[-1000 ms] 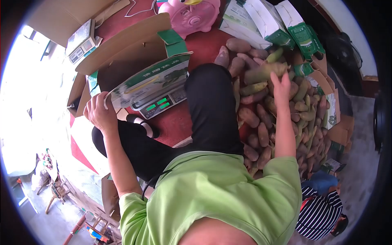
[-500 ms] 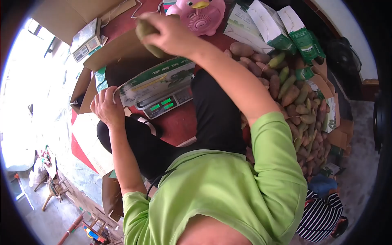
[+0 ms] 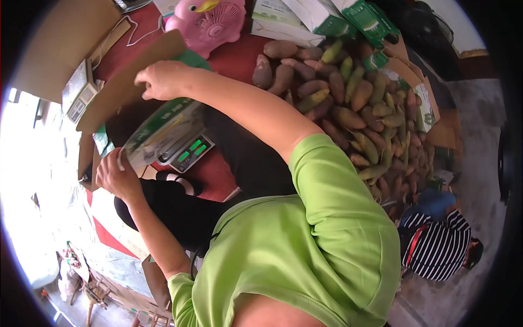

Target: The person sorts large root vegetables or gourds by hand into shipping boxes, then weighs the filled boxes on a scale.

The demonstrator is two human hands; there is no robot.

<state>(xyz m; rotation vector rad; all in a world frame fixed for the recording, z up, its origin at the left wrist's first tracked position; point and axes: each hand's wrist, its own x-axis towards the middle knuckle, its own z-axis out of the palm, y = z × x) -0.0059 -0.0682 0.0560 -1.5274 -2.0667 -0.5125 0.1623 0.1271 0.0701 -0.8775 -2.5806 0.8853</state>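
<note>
An open cardboard carton (image 3: 163, 133) with a green and white printed side stands tilted on a digital scale (image 3: 188, 157), whose green display digits are lit. My left hand (image 3: 119, 177) is closed on the carton's near left corner, thumb and fingers over the edge. Over the carton's opening is my right hand (image 3: 160, 80), its fingers bent and apart from the thumb, with nothing showing between them. The carton's inside is dark and mostly hidden. To the right lies a big heap of long, sweet-potato-like tubers (image 3: 348, 117), pinkish brown and green.
A pink bird-shaped fan (image 3: 210, 24) stands at the back. Green and white boxes (image 3: 283, 24) lie behind the heap. Another scale (image 3: 80, 92) sits at far left beside a large cardboard flap (image 3: 49, 52). A person in a striped top (image 3: 438, 245) is at lower right.
My right hand has moved down over the carton, and the green tuber it held no longer shows in it. My left hand still grips the carton. The view has shifted to the right.
</note>
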